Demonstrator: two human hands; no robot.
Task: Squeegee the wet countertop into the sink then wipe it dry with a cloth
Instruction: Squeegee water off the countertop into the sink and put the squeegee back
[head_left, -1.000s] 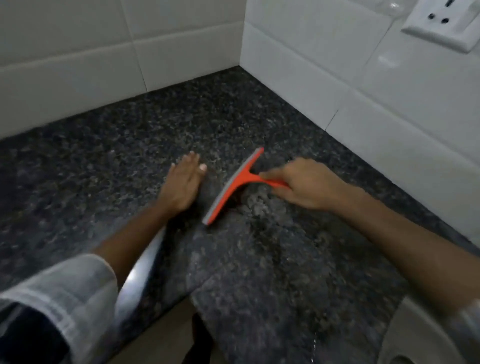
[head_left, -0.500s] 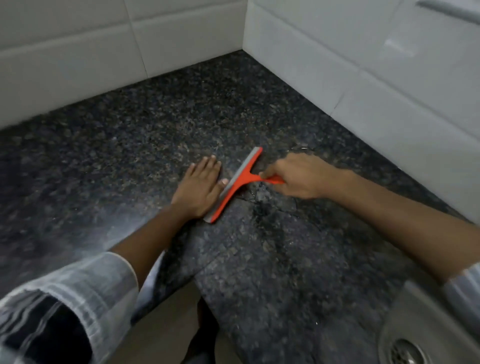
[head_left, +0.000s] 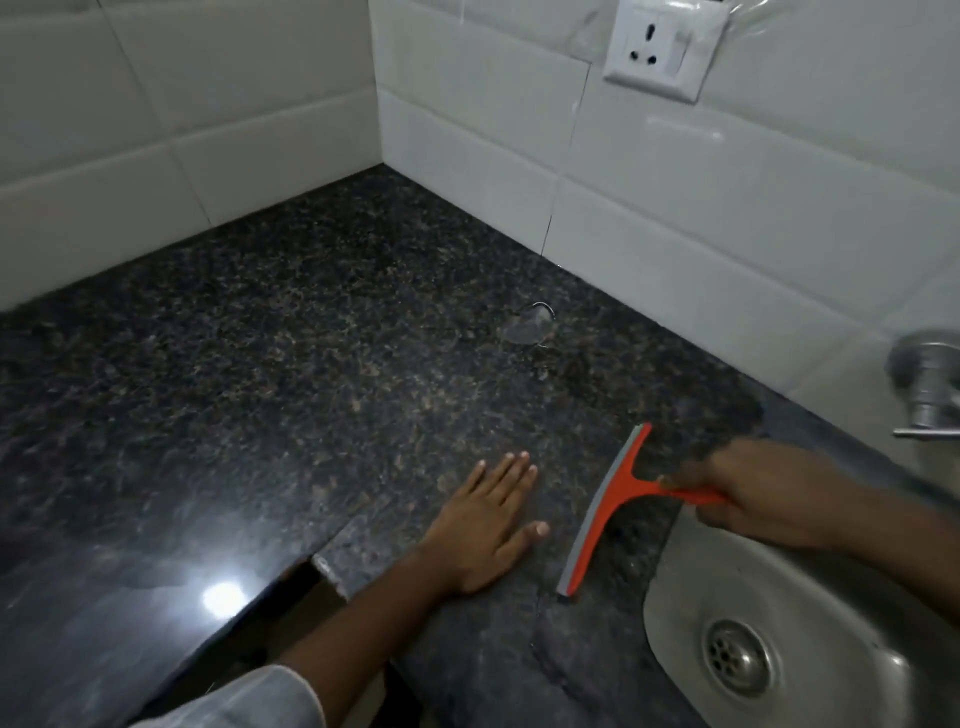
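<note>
An orange squeegee (head_left: 610, 506) with a grey blade rests its edge on the dark speckled granite countertop (head_left: 291, 364), close to the rim of the steel sink (head_left: 691, 582). My right hand (head_left: 753, 491) grips the squeegee's handle above the sink's edge. My left hand (head_left: 488, 530) lies flat on the counter, palm down with fingers spread, just left of the blade and apart from it. A small puddle of water (head_left: 527, 327) sits further back on the counter. No cloth is in view.
White tiled walls (head_left: 675, 218) meet in a corner behind the counter. A white wall socket (head_left: 662, 47) is at the upper right. A metal tap (head_left: 930, 389) juts out at the right edge. The sink's drain (head_left: 740, 657) is at the lower right. The counter's front edge steps in below my left forearm.
My right hand has drawn the squeegee to the right, away from my left hand and up to the sink's rim. The view has swung so the sink, tap and socket now show.
</note>
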